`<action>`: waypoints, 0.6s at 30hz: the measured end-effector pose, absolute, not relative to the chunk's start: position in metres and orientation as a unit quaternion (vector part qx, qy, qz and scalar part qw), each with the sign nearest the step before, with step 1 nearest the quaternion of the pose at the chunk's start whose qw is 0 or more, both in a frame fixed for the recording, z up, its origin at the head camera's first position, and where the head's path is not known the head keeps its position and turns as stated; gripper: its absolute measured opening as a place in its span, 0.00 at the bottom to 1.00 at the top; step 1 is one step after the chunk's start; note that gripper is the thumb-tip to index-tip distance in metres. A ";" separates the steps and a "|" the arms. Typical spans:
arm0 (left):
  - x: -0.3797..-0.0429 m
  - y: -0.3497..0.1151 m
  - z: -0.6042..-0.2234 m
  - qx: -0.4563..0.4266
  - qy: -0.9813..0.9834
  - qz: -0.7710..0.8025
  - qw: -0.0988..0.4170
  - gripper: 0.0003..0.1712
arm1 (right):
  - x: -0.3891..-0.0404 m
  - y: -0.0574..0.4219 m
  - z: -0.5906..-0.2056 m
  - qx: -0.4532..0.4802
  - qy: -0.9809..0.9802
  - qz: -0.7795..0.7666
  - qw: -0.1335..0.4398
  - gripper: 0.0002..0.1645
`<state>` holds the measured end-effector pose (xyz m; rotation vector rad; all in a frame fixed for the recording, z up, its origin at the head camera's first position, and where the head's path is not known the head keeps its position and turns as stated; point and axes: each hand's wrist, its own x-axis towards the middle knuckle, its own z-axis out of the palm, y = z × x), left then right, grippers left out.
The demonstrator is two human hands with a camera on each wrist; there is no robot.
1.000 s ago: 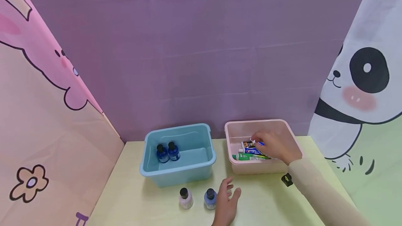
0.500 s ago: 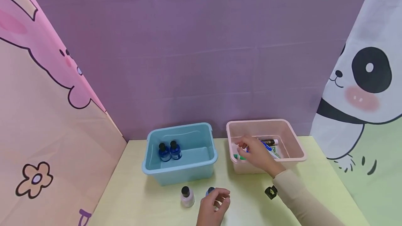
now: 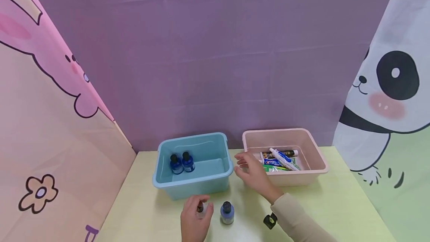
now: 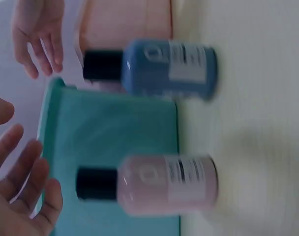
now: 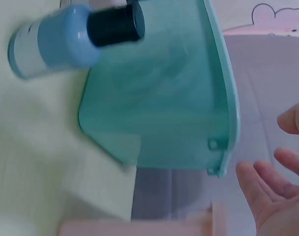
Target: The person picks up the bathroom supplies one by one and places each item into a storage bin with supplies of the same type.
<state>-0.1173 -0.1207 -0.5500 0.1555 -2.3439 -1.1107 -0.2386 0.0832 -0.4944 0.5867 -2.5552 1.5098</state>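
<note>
My left hand (image 3: 195, 220) hovers with spread, slightly bent fingers over a pink bottle (image 4: 159, 184) with a black cap; its fingertips are beside the cap, holding nothing. In the head view that hand hides most of this bottle. A blue bottle (image 3: 227, 214), also black-capped, stands upright on the table just to the right. My right hand (image 3: 254, 174) is in the air at the left front corner of the pink bin (image 3: 295, 178), its fingers loose and holding nothing. Several toothpaste tubes (image 3: 283, 159) lie in that bin.
Left of the pink bin stands a light blue bin (image 3: 198, 186) with two dark blue bottles (image 3: 182, 163) upright at its left side. Both bins are near the purple backdrop (image 3: 201, 66) at the table's (image 3: 141, 204) far edge. Printed cloths flank the table.
My left hand has moved left, past the blue bottle to the pink one. My right hand has come out leftward from over the pink bin, leaving the toothpaste tubes in view.
</note>
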 end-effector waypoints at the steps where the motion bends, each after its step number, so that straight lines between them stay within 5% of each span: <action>1: -0.118 -0.124 -0.552 0.069 -0.873 -0.400 0.269 0.13 | -0.237 0.080 -0.496 0.190 -0.843 0.500 0.059 0.22; 12: -0.126 -0.151 -0.571 0.130 -0.913 -0.371 0.114 0.36 | -0.229 0.053 -0.529 0.196 -0.828 0.522 0.061 0.34; 18: -0.127 -0.157 -0.583 0.128 -0.911 -0.384 0.074 0.38 | -0.236 0.047 -0.541 0.175 -0.808 0.562 0.032 0.34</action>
